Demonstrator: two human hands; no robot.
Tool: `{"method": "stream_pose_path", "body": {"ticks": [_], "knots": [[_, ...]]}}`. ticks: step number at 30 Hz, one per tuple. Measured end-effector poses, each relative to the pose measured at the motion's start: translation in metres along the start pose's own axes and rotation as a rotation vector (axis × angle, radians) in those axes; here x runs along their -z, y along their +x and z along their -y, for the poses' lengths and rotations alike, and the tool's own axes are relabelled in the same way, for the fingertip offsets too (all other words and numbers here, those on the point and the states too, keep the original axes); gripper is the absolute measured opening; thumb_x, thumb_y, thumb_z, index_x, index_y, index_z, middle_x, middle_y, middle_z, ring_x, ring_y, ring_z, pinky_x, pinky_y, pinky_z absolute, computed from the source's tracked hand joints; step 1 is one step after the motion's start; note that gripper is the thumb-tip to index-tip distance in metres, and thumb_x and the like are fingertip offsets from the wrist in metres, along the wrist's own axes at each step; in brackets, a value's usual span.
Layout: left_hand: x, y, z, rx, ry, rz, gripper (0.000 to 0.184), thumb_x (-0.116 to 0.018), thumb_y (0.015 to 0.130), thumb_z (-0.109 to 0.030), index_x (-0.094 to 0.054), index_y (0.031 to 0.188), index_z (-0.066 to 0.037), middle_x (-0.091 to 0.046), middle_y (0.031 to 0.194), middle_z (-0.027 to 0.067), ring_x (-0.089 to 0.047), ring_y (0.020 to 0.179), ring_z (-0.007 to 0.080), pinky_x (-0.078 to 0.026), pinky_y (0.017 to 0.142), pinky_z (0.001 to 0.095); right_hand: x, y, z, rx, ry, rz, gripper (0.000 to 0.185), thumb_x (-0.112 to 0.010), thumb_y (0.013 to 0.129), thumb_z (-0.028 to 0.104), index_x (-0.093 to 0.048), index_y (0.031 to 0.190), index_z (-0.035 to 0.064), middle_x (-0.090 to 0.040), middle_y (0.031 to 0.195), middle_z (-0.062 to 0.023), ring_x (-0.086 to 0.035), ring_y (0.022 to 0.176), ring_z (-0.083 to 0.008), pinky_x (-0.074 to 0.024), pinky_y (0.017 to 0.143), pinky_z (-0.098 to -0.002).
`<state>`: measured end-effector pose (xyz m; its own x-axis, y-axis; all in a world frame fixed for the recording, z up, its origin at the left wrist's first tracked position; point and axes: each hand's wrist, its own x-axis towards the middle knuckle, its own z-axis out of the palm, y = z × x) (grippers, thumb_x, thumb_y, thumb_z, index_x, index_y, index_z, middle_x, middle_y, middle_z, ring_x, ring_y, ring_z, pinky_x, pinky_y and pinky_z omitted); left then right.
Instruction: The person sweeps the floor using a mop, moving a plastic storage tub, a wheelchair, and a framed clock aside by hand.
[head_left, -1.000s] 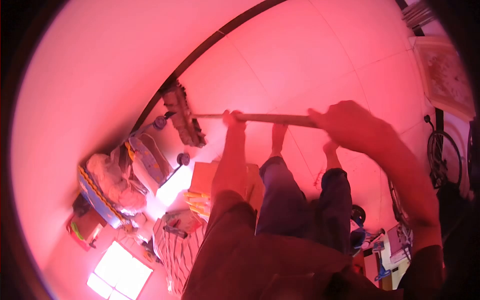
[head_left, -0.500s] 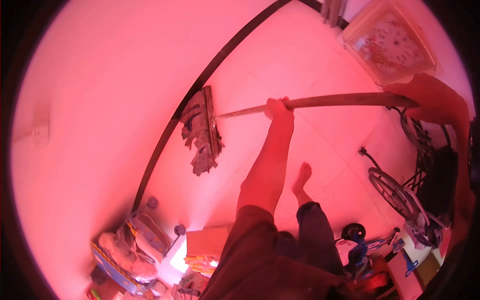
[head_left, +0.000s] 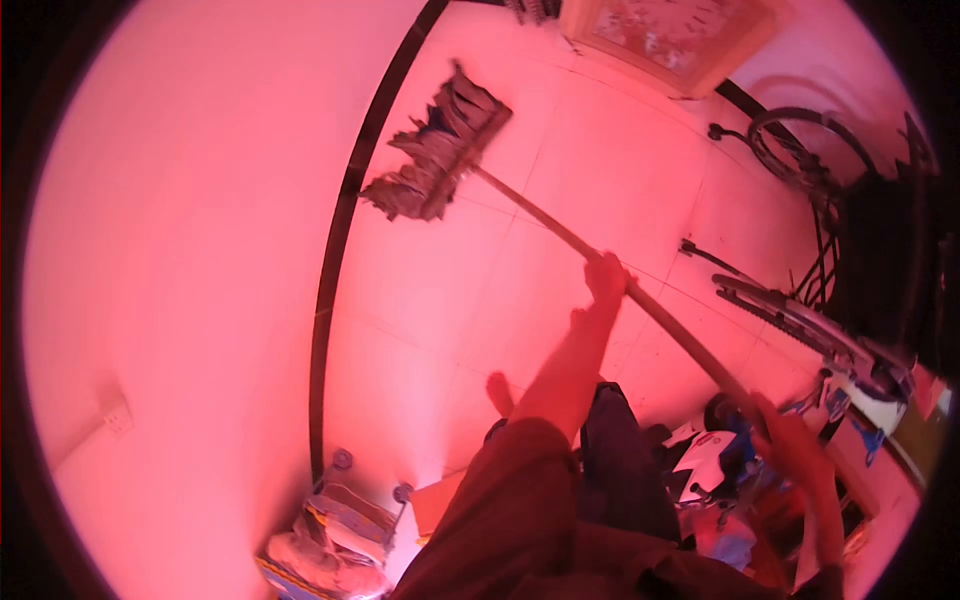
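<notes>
A mop with a long wooden handle (head_left: 690, 345) slants across the view from upper left to lower right. Its ragged cloth head (head_left: 440, 150) lies on the pale tiled floor (head_left: 420, 290), near the dark skirting. My left hand (head_left: 607, 280) is wrapped round the middle of the handle. Lower right, my right hand (head_left: 790, 435) grips the handle near its rear end. One bare foot (head_left: 499, 393) shows on the floor left of my left forearm.
A framed clock (head_left: 670, 35) stands by the wall at the top. A wheelchair (head_left: 870, 260) is at the right, and a toy vehicle (head_left: 705, 460) lies below it. A wheeled item with cloth (head_left: 330, 545) and a box (head_left: 435, 500) are at the lower left. Dark skirting (head_left: 335, 270) edges the floor.
The mop head has moved up the floor, and the handle has swung from nearly level to a steep diagonal. My right hand has come down. The view has turned, showing the clock higher.
</notes>
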<state>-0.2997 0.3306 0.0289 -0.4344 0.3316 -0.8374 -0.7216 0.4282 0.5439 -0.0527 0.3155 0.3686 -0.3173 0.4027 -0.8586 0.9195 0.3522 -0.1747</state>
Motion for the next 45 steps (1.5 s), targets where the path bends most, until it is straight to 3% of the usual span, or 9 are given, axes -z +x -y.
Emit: {"method": "stream_pose_path", "body": {"ticks": [8, 14, 16, 20, 24, 28, 32, 35, 45], "knots": [[-0.011, -0.234, 0.163, 0.292, 0.129, 0.172, 0.028, -0.049, 0.085, -0.021, -0.047, 0.07, 0.002, -0.049, 0.05, 0.0109, -0.056, 0.043, 0.0268, -0.051, 0.042, 0.0373, -0.076, -0.225, -0.025, -0.29, 0.222, -0.001, 0.07, -0.069, 0.07, 0.007, -0.037, 0.132, 0.0105, -0.06, 0.09, -0.0216, -0.058, 0.085, -0.0402, -0.0452, 0.072, -0.047], [0.034, -0.262, 0.253, 0.897, -0.406, 0.392, 0.036, -0.062, 0.081, -0.03, -0.041, 0.057, -0.014, -0.044, 0.049, 0.0052, -0.044, 0.041, 0.0201, -0.039, 0.04, 0.0355, -0.191, -0.394, -0.028, -0.378, 0.202, -0.247, 0.059, -0.068, 0.059, 0.004, -0.052, 0.116, 0.0068, -0.059, 0.078, -0.0188, -0.057, 0.063, -0.0316, -0.0439, 0.056, -0.0399], [0.044, -0.322, 0.299, 0.766, -0.266, 0.342, 0.038, -0.063, 0.081, -0.033, -0.041, 0.057, -0.013, -0.041, 0.048, 0.0032, -0.044, 0.042, 0.0204, -0.041, 0.042, 0.0357, -0.208, -0.45, -0.013, -0.611, 0.326, -0.2, 0.05, -0.067, 0.055, 0.005, -0.058, 0.104, 0.0043, -0.059, 0.074, -0.0192, -0.058, 0.065, -0.0334, -0.0449, 0.058, -0.0404], [0.066, -0.433, 0.282, 0.949, -0.289, 0.318, 0.033, -0.06, 0.084, -0.03, -0.041, 0.064, -0.013, -0.041, 0.052, 0.0013, -0.044, 0.042, 0.0181, -0.041, 0.042, 0.0352, -0.308, -0.547, -0.052, -0.9, 0.336, 0.003, 0.023, -0.065, 0.052, 0.008, -0.062, 0.074, -0.0007, -0.058, 0.062, -0.0195, -0.061, 0.066, -0.0372, -0.0468, 0.058, -0.0415], [0.104, -0.476, 0.281, 1.01, -0.303, 0.438, 0.027, -0.059, 0.085, -0.029, -0.043, 0.069, -0.014, -0.042, 0.054, 0.0015, -0.048, 0.051, 0.0198, -0.046, 0.052, 0.0367, -0.422, -0.618, -0.117, -0.807, 0.215, 0.05, 0.023, -0.071, 0.05, 0.014, -0.059, 0.063, -0.0009, -0.057, 0.059, -0.0194, -0.061, 0.061, -0.034, -0.0481, 0.057, -0.0416], [0.136, -0.483, 0.256, 1.022, -0.339, 0.475, 0.026, -0.058, 0.087, -0.027, -0.043, 0.07, -0.014, -0.042, 0.056, 0.002, -0.052, 0.063, 0.0226, -0.044, 0.068, 0.0416, -0.459, -0.597, -0.179, -0.624, 0.109, 0.002, 0.026, -0.072, 0.055, 0.02, -0.063, 0.072, 0.0027, -0.061, 0.066, -0.0183, -0.062, 0.066, -0.0342, -0.0496, 0.062, -0.0418], [0.166, -0.449, 0.255, 0.85, -0.48, 0.498, 0.024, -0.058, 0.086, -0.026, -0.047, 0.07, -0.013, -0.044, 0.057, 0.0022, -0.051, 0.066, 0.0226, -0.045, 0.068, 0.0401, -0.423, -0.518, -0.207, -0.726, 0.218, -0.074, 0.027, -0.071, 0.059, 0.023, -0.065, 0.078, 0.0046, -0.062, 0.072, -0.0189, -0.062, 0.072, -0.0377, -0.0483, 0.063, -0.0433], [0.183, -0.409, 0.237, 0.755, -0.597, 0.396, 0.022, -0.058, 0.085, -0.025, -0.047, 0.071, -0.013, -0.043, 0.056, 0.0019, -0.05, 0.061, 0.0216, -0.046, 0.064, 0.0393, -0.429, -0.45, -0.26, -0.496, -0.09, -0.19, 0.024, -0.071, 0.064, 0.021, -0.066, 0.082, 0.0051, -0.062, 0.073, -0.0185, -0.061, 0.074, -0.0392, -0.0473, 0.064, -0.0438], [0.413, -0.194, 0.169, 0.298, -0.624, -0.073, 0.03, -0.052, 0.087, -0.027, -0.037, 0.063, -0.017, -0.039, 0.048, -0.0001, -0.042, 0.042, 0.0169, -0.042, 0.044, 0.0333, -0.332, -0.176, -0.049, 0.066, -0.064, -0.087, 0.018, -0.067, 0.071, 0.021, -0.061, 0.083, 0.01, -0.062, 0.076, -0.013, -0.061, 0.073, -0.0348, -0.0474, 0.064, -0.0445]]}}
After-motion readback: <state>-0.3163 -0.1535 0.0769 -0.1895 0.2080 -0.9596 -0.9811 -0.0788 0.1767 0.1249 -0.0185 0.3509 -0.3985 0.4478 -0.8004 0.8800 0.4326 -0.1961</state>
